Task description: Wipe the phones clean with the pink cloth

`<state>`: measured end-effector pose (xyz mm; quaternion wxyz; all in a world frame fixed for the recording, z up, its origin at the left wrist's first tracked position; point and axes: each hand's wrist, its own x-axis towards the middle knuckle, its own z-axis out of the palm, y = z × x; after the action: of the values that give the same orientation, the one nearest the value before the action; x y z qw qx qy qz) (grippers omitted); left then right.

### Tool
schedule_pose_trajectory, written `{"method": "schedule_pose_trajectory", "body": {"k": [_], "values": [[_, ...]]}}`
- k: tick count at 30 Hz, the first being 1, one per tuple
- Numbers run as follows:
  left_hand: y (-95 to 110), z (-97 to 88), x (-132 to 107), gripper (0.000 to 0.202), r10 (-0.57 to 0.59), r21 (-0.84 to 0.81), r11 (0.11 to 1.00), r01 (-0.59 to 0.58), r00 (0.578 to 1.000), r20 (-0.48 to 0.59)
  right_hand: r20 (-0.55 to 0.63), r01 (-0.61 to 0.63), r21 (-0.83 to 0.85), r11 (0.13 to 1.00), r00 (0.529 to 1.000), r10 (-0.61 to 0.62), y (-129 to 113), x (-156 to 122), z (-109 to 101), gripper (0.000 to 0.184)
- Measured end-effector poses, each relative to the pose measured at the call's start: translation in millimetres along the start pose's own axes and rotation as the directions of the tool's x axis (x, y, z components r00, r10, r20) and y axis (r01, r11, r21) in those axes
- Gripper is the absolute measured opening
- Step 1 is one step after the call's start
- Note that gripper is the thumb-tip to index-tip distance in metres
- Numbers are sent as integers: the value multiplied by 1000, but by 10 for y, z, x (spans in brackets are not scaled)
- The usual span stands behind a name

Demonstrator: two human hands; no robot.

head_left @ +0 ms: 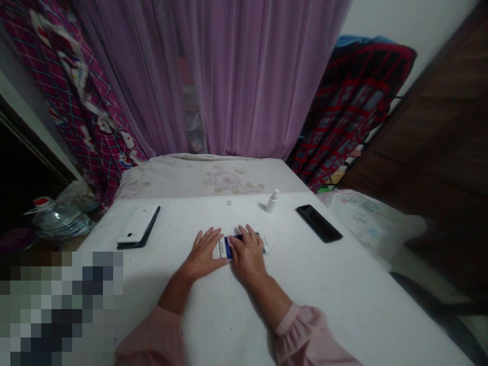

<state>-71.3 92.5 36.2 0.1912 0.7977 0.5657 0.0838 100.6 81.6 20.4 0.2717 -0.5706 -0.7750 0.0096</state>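
Observation:
A smartphone (pixel 227 248) with blue and white on its face lies flat on the white-covered table, its long side running left to right. My left hand (pixel 202 254) holds its left end, thumb at the near edge and fingers at the far edge. Over the middle and right part of the phone, my right hand (pixel 247 254) presses down with bent fingers. A small pale pinkish bit shows by its fingertips; I cannot make out what it is. The right hand hides much of the phone's face.
A small white spray bottle (pixel 272 202) stands beyond my right hand. To the right lies a black smartphone (pixel 319 223); to the left, a white phone (pixel 134 226) rests on a dark one. A small pale square (pixel 229 203) lies further back. A water jug (pixel 57 218) stands beside the table.

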Motion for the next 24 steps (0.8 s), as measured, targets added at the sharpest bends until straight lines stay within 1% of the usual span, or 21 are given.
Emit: {"method": "schedule_pose_trajectory", "body": {"k": [2, 4, 7, 11, 13, 18, 20, 24], "values": [[2, 8, 2, 68, -2, 4, 1000, 2, 1000, -5, 32, 18, 26, 999, 999, -19, -98, 25, 13, 27], [-6, 18, 4, 67, 3, 1, 1000, -3, 1000, -17, 49, 16, 42, 999, 999, -18, -133, 35, 2, 28], [-20, 25, 6, 67, 16, -19, 1000, -17, 999, -32, 60, -13, 29, 1000, 998, 11, -60, 22, -50, 28], [-26, 19, 6, 68, 16, -20, 1000, -16, 1000, -14, 21, -105, -34, 994, 994, 106, 104, -17, -121, 27], [-28, 17, 9, 69, 18, -14, 1000, -18, 1000, -5, 12, -126, -49, 991, 992, 127, 119, -16, -130, 27], [-26, 18, 17, 68, 21, -12, 1000, -21, 1000, -5, 85, -46, -16, 999, 995, 47, -58, 74, -77, 27], [-21, 18, 16, 68, 14, -14, 1000, -15, 1000, -8, 100, -34, -5, 999, 994, 34, -118, 95, -60, 27], [-24, 34, 16, 69, 1, -21, 1000, -1, 1000, -16, 95, -28, 8, 1000, 995, 27, -117, 44, -72, 27]]}}
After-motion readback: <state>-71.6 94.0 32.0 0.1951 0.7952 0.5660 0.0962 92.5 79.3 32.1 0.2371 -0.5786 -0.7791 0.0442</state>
